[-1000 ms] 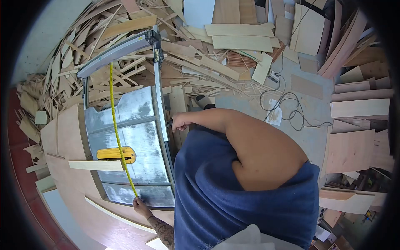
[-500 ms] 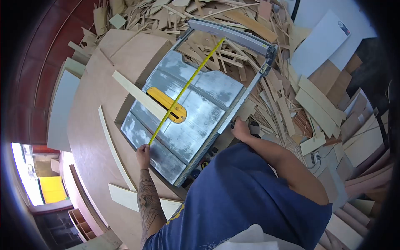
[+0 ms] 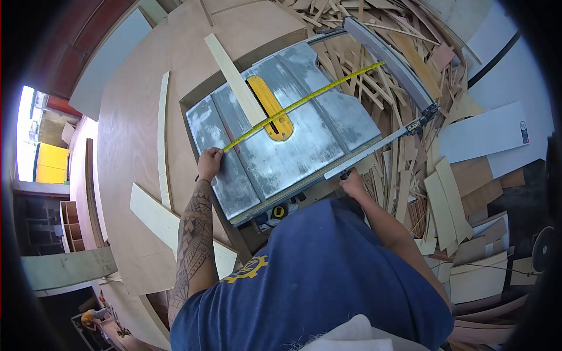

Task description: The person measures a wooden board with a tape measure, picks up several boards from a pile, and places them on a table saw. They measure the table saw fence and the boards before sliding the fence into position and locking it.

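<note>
A yellow tape measure (image 3: 328, 88) stretches across the metal saw table (image 3: 310, 134), over the yellow insert plate (image 3: 280, 120) and out towards the grey fence (image 3: 389, 64). My left hand (image 3: 209, 164) pinches the tape's near end at the table's left edge. At the front rail (image 3: 374, 149), my right hand (image 3: 352, 182) is closed round a dark handle below the rail's end. A pale wooden strip (image 3: 231, 76) lies with one end on the saw table beside the insert plate.
A large plywood surface (image 3: 132, 128) surrounds the saw's left side, with loose strips (image 3: 163, 134) and a pale board (image 3: 155, 213) on it. Wood offcuts (image 3: 404, 193) pile up behind and right of the saw. A person (image 3: 89, 319) shows at the lower left.
The view has turned, so the saw table now sits at a different angle and farther right. Both hands keep their holds, and the tape still spans the table.
</note>
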Tool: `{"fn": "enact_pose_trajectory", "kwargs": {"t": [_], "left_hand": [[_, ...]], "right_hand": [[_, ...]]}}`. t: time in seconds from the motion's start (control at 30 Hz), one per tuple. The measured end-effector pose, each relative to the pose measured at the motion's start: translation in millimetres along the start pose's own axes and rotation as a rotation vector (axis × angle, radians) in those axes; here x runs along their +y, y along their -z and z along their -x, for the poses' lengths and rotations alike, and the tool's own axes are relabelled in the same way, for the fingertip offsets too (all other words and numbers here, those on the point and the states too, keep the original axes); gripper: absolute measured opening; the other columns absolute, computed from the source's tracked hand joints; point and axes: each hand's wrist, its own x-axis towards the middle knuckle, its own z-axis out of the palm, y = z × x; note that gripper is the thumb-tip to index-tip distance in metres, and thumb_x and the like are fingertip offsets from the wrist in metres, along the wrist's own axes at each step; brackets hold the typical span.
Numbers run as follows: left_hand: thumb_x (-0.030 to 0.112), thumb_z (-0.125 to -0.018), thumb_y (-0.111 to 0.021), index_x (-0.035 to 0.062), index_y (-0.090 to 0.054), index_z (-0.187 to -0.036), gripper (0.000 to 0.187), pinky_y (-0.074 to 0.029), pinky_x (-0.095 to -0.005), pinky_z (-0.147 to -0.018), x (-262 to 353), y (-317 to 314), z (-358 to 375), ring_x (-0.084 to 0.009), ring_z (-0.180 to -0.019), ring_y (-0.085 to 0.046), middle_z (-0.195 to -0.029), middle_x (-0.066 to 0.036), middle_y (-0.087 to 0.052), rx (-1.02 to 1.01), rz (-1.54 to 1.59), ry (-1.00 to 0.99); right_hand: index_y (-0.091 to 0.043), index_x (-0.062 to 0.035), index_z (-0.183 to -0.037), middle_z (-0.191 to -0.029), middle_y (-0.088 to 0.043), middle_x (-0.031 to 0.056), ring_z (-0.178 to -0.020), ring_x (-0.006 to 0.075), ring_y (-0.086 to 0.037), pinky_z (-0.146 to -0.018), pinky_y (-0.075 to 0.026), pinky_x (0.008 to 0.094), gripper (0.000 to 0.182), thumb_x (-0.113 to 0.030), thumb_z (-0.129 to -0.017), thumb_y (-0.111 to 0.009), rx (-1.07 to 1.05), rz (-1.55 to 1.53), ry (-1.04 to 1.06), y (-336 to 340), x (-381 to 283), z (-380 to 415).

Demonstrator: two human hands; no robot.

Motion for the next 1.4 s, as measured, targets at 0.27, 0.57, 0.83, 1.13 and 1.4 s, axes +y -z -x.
{"fn": "enact_pose_trajectory", "kwargs": {"t": [0.27, 0.57, 0.83, 1.13, 1.4], "left_hand": [[0.034, -0.096, -0.068, 0.0083, -0.08, -0.105, 0.03, -0.055, -0.0471, -0.087, -3, -4, -4, -0.0385, -0.096, -0.071, -0.099, -0.022, -0.072, -0.006, -0.022, 0.008], [0.035, -0.097, -0.066, 0.0104, -0.08, -0.105, 0.03, -0.054, -0.0495, -0.089, 0, -8, -1, -0.0393, -0.099, -0.069, -0.101, -0.021, -0.07, 0.011, -0.073, -0.012], [0.035, -0.097, -0.066, 0.0117, -0.08, -0.104, 0.028, -0.054, -0.0498, -0.089, 9, -8, 1, -0.0384, -0.099, -0.068, -0.101, -0.019, -0.069, 0.016, -0.077, -0.002], [0.033, -0.097, -0.066, 0.0124, -0.08, -0.105, 0.026, -0.054, -0.0483, -0.091, 15, -12, 3, -0.0365, -0.104, -0.067, -0.104, -0.017, -0.07, 0.047, -0.13, 0.047], [0.032, -0.098, -0.065, 0.0139, -0.079, -0.103, 0.023, -0.052, -0.0505, -0.093, 28, -23, 1, -0.0353, -0.11, -0.064, -0.11, -0.013, -0.069, 0.035, -0.076, 0.047]], "right_hand": [[-0.059, 0.0106, -0.115, -0.085, -0.067, 0.0196, -0.06, 0.0287, -0.069, -0.055, -0.055, 0.04, 0.051, -0.012, -0.074, -0.08, -0.258, -0.215, -0.106, 5, 11, -16], [-0.063, -0.0012, -0.1, -0.074, -0.06, 0.0021, -0.062, 0.0137, -0.062, -0.054, -0.055, 0.033, 0.027, -0.01, -0.081, -0.081, -0.464, -0.516, -0.221, 15, 14, -17], [-0.066, -0.0027, -0.096, -0.071, -0.06, 0.0022, -0.062, 0.0171, -0.061, -0.07, -0.057, 0.0376, 0.024, -0.014, -0.083, -0.083, -0.598, -0.754, -0.396, 10, 18, -12], [-0.06, 0.0063, -0.11, -0.097, -0.071, 0.0285, -0.099, 0.0453, -0.071, -0.088, -0.054, 0.0468, 0.051, -0.018, -0.073, -0.084, 0.293, 0.02, -0.02, -31, 3, -4], [-0.067, -0.0064, -0.083, -0.069, -0.059, -0.0001, -0.06, 0.0085, -0.057, -0.074, -0.061, 0.0413, 0.014, -0.012, -0.09, -0.078, -0.788, -0.969, -0.426, 12, 33, -32]]}}
